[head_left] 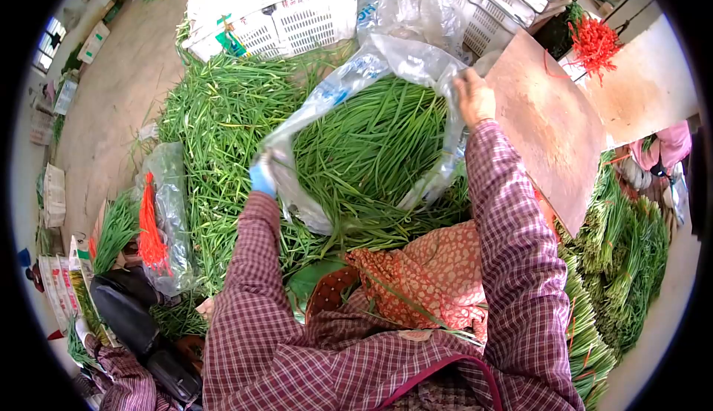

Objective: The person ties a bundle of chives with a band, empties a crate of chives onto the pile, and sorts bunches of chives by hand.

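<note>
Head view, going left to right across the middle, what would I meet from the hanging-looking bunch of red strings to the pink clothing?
Red strings → left hand → green stalks inside the plastic bag → right hand → brown board → pink clothing.

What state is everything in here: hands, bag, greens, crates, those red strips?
Left hand: gripping the bag's edge, blurred.
Right hand: gripping the opposite edge.
Clear plastic bag: mouth wide open.
Greens in the bag's mouth: loose, not visibly tied.
Surrounding greens: heaped loose.
Greens at far right: bundled, piled.
White crates at upper right: stacked.
Red strips at left: bunched together.
</note>
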